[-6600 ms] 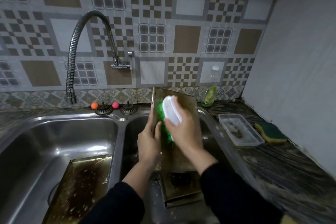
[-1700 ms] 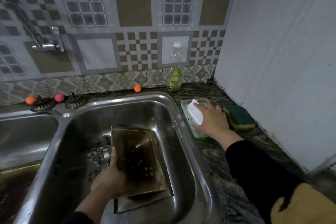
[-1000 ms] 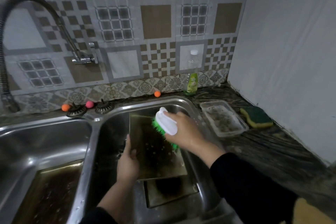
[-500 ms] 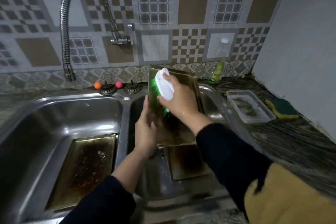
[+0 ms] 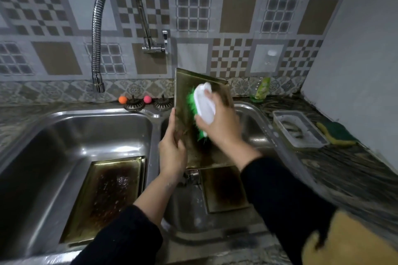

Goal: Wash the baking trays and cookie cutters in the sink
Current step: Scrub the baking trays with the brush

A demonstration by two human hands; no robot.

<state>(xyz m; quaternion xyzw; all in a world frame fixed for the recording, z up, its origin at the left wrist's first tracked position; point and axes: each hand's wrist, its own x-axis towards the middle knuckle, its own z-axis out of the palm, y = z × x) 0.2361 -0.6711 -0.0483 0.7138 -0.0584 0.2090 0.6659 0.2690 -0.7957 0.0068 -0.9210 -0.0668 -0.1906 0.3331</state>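
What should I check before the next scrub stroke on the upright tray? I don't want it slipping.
1. Left hand grips the upright tray by its left edge: ok.
2. Right hand holds the brush: ok.
3. Green bristles against the tray face: ok.
4. Tray held over the right basin: ok.
5. Tray's lower edge supported on something: cannot tell.
6. Faucet running for rinsing: not ok, no water visible.
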